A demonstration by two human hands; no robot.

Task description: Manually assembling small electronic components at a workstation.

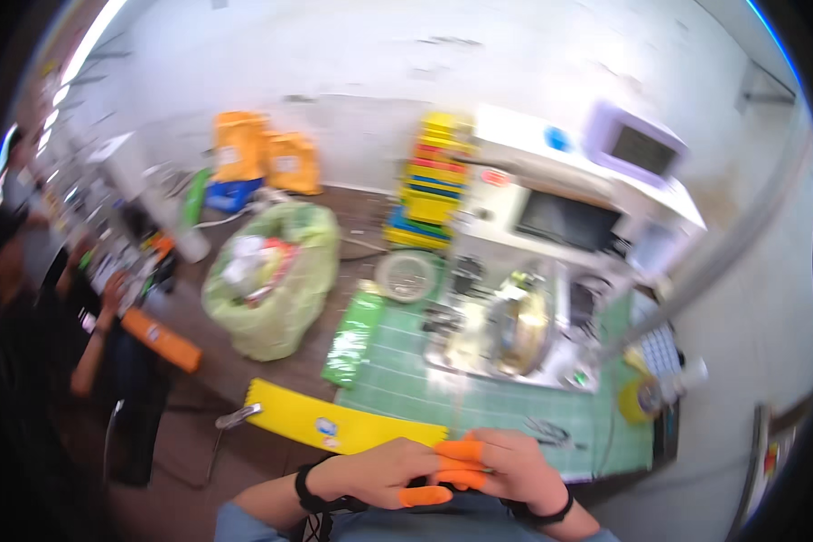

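Observation:
My left hand (390, 471) and my right hand (513, 464) meet close to my body at the near edge of the table. Orange finger cots (461, 476) cover several fingertips where the hands touch, and one is on the left thumb. The fingers of both hands are bent and pressed together. Anything between them is hidden, and overlap and blur obscure which fingers belong to which hand. Just beyond the hands lies a long yellow strip (361, 431) with stickers. A small pair of dark tweezers or snips (551, 432) rests on the green cutting mat (397, 361).
A white-and-metal machine (533, 316) stands at the mat's right. Behind are a round dish (406, 275) and stacked yellow bins (434, 185). Left of the mat are a green packet (352, 339) and a bag-lined bin (285, 307). Another person (90, 334) sits at far left.

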